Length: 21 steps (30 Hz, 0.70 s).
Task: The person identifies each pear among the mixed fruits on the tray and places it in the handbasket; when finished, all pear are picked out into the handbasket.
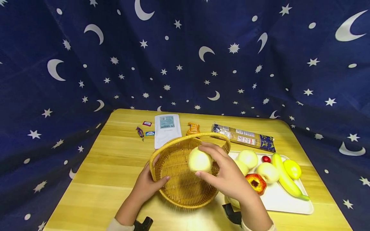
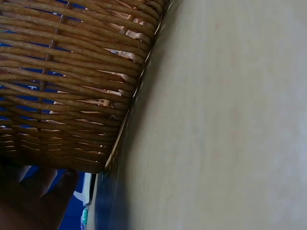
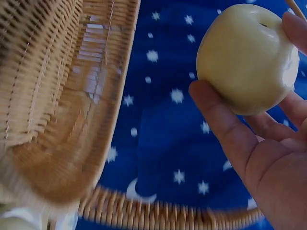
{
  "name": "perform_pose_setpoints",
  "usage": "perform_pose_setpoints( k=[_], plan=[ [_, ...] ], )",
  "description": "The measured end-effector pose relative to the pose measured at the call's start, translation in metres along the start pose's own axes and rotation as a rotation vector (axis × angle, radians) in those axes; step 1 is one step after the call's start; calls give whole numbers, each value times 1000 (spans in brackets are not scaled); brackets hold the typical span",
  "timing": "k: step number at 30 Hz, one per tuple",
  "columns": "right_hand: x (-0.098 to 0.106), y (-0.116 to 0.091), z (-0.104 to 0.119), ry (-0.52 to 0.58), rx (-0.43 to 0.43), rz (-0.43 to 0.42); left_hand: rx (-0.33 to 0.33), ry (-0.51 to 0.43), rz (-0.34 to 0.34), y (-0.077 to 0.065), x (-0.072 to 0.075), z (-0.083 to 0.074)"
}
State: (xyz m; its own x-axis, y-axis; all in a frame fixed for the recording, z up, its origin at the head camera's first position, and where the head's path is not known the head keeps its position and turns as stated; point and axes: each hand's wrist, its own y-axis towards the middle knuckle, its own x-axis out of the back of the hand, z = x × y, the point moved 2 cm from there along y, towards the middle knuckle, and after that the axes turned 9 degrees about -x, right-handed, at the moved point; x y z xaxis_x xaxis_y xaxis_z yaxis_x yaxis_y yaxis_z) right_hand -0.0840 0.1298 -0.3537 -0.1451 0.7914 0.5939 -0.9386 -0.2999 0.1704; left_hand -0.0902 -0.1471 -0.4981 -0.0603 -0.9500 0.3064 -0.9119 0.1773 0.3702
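Observation:
A wicker basket (image 1: 185, 179) with an arched handle stands at the front middle of the table, its inside bare in the head view. My left hand (image 1: 150, 183) grips its left side, thumb over the rim and fingers round the outside. In the left wrist view, fingertips (image 2: 62, 187) show beside the woven wall (image 2: 72, 96). Over the basket's opening, my right hand (image 1: 228, 170) holds a pale yellow apple (image 1: 200, 160). The right wrist view shows thumb and fingers spread around this apple (image 3: 247, 60), apart from the basket wall (image 3: 105, 96).
On the right a white tray (image 1: 284, 202) carries pale apples (image 1: 268, 172), a banana (image 1: 286, 176), a lemon (image 1: 292, 169), a red-yellow fruit (image 1: 256, 183) and a small red fruit (image 1: 266, 159). Behind lie a pasta packet (image 1: 244, 137), an orange packet (image 1: 193, 128), a white pouch (image 1: 167, 130) and small candies (image 1: 140, 132).

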Motion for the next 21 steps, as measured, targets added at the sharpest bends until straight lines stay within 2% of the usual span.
perform_pose_setpoints(
  k=[5,10,12,16,21],
  plan=[
    [-23,33,8,-126,7,54,-36,-27,30,2,1,-2],
    [-42,66,5,-130,-175,145,-41,-43,53,4,1,-4],
    [-50,77,1,-113,-216,183,-35,-41,58,4,1,-5],
    [-69,93,-8,-109,-205,252,-22,-48,61,4,1,-14],
    [-93,101,-21,-135,-203,302,-9,-71,58,5,5,-29]
  ],
)
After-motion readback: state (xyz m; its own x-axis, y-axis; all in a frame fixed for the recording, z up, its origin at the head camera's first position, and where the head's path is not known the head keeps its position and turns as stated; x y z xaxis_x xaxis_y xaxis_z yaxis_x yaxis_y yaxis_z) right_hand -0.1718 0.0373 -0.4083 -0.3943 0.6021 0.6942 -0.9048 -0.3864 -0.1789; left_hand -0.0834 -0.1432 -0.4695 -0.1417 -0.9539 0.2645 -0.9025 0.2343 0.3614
